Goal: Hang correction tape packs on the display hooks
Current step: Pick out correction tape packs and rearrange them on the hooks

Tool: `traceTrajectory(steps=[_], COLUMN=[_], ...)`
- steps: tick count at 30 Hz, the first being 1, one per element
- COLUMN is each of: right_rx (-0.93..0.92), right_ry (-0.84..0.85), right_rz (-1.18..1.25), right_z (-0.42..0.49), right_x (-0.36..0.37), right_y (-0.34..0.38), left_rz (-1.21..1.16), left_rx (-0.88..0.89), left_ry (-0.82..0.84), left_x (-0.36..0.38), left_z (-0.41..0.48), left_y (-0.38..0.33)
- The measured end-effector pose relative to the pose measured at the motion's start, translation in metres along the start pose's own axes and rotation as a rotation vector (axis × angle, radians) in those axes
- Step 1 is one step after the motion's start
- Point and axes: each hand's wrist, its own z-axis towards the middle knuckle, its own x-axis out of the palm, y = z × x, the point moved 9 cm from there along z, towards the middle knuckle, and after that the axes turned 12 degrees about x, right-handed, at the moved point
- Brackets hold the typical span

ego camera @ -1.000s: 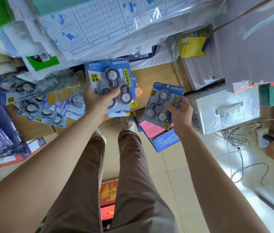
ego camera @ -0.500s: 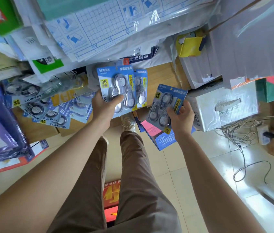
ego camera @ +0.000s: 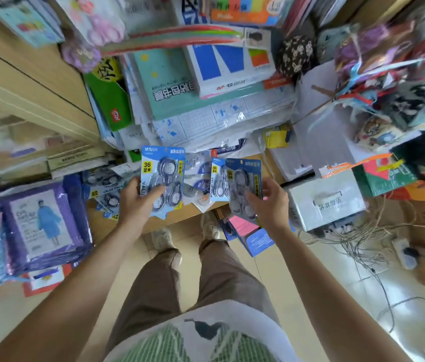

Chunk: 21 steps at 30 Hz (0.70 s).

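Your left hand [ego camera: 137, 205] pinches a blue blister-card correction tape pack [ego camera: 163, 173], thumb across its front, the pack jutting toward 12 o'clock. Your right hand [ego camera: 270, 205] clasps similar blue packs [ego camera: 241, 178] at its 10 o'clock, fingers curled.

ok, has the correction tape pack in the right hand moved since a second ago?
Yes. The correction tape pack in the right hand has shifted left and slightly up, opening a wider gap to the white box beside it.
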Motion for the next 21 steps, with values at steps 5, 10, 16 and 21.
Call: traceTrajectory(steps=[5,10,16,21], right_rx=[-0.190,-0.345,-0.538,-0.728], right_ry=[0.068,0.078,0.106,0.083], right_rz=[-0.026,-0.005,0.127,0.177], right_z=[-0.048,-0.095,-0.157,-0.208], right_x=[-0.011,-0.019,-0.033,-0.054], right_y=[0.081,0.153,0.244,0.319], left_rz=[0.002,-0.034,0.027,0.121], left_rx=[0.137,0.293,0.539,0.720], left_ry=[-0.048,-0.091,-0.094,-0.135], left_x=[-0.062,-0.115,-0.168,-0.210], left_z=[-0.020,-0.045,-0.068,-0.088], left_y=[-0.075,-0.146,-0.227,-0.299])
